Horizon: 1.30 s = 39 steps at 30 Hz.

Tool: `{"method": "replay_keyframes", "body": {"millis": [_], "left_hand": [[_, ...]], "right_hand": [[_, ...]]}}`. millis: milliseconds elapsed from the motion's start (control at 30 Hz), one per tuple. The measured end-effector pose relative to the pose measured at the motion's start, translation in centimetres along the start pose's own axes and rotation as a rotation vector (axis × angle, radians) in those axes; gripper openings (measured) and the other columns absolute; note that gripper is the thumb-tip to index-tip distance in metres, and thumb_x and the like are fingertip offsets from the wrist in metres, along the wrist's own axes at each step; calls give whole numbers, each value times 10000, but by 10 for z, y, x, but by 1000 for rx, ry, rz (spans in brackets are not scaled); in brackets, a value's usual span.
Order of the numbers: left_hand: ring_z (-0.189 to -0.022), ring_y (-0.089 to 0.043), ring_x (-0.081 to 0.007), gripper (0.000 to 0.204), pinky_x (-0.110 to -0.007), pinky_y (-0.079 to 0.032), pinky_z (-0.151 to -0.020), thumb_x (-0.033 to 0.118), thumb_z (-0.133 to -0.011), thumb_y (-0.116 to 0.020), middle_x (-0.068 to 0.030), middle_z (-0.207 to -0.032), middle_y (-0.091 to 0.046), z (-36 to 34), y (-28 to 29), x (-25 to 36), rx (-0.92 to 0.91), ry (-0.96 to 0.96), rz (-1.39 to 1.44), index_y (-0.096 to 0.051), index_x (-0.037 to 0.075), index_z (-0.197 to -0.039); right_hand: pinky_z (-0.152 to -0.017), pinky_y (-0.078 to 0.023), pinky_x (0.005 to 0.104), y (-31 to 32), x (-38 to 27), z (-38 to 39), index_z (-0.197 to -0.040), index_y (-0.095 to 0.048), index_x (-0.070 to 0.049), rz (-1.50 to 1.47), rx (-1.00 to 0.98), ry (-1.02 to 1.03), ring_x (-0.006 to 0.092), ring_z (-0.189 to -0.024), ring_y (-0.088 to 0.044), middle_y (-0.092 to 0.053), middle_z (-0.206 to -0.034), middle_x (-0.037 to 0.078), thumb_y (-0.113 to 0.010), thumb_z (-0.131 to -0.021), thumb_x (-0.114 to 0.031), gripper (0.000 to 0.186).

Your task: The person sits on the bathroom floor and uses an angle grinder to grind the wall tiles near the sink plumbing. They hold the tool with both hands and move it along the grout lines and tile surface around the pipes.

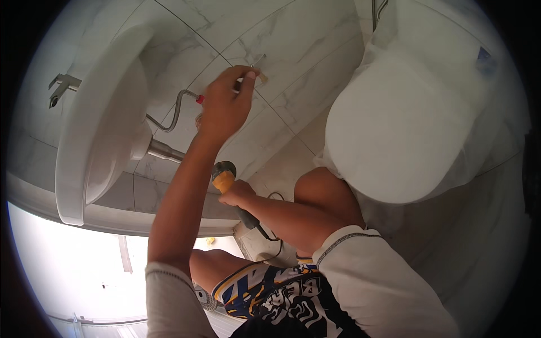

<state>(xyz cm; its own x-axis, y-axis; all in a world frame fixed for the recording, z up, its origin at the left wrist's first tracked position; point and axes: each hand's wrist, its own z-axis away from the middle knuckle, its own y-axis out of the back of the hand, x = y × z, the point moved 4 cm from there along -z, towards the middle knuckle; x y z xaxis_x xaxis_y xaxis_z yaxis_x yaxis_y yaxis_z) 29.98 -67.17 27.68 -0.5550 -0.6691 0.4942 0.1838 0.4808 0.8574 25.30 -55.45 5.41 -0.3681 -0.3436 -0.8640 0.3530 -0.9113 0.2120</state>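
Observation:
My left hand is raised in front of the marbled wall tiles, its fingers curled in a pinch. A small pale piece and a thin metal bit show just past the fingertips. What the fingers hold, if anything, I cannot make out. Lower down, my right hand wraps round a corded power tool that looks like an angle grinder, with a yellow body and a dark round head. Its dark rear end and cable point down toward my legs.
A white washbasin with a metal tap is on the left. Under it run a braided hose with a red end and a metal drain pipe. A white toilet wrapped in clear plastic stands at right.

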Motion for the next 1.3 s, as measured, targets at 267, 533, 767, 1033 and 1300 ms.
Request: {"method": "replay_keyframes", "body": {"millis": [267, 533, 767, 1033, 1300], "left_hand": [[-1069, -596, -289, 504, -367, -440, -957, 83, -849, -434, -159, -1300, -568, -186, -44, -116, -62, 8, -396, -465, 37, -1350], [-1025, -605, -232, 504, -339, -444, -882, 334, -932, -428, -125, -1202, -618, -182, -51, -99, -150, 221, -245, -455, 62, -1356], [-970, -631, -272, 523, -361, -458, -887, 432, -952, -418, -129, -1035, -675, -159, -29, -101, -142, 33, -553, -471, 77, -1333], [-590, -580, -147, 260, -288, -476, -585, 229, -784, -746, -77, -683, -635, -18, -22, -23, 237, -131, -127, -685, 50, -962], [-649, -625, -94, 177, -239, -493, -609, 164, -872, -686, -52, -676, -650, 167, -9, -66, -6, 14, 192, -678, -11, -896]], "right_hand": [[-824, -525, 341, 9, -8, -1, -1112, -614, 2, -48, -77, 48, 271, -990, -658, -672, -1052, 152, -747, -613, -350, 625], [-831, -529, 339, 8, -6, -4, -1116, -608, -3, -106, -53, 34, 249, -1005, -655, -669, -1064, 135, -727, -649, -330, 582], [-830, -530, 329, 5, -5, -12, -1112, -608, 0, -41, 0, -25, 242, -1017, -653, -668, -1086, 138, -726, -644, -343, 592], [-818, -532, 320, 3, -4, -14, -1086, -627, -5, 134, -26, -12, 235, -1004, -659, -672, -1075, 125, -738, -656, -353, 565], [-778, -529, 312, -20, 12, -37, -1015, -650, 1, 250, -167, 205, 233, -935, -675, -688, -989, 121, -759, -650, -357, 522]]}}
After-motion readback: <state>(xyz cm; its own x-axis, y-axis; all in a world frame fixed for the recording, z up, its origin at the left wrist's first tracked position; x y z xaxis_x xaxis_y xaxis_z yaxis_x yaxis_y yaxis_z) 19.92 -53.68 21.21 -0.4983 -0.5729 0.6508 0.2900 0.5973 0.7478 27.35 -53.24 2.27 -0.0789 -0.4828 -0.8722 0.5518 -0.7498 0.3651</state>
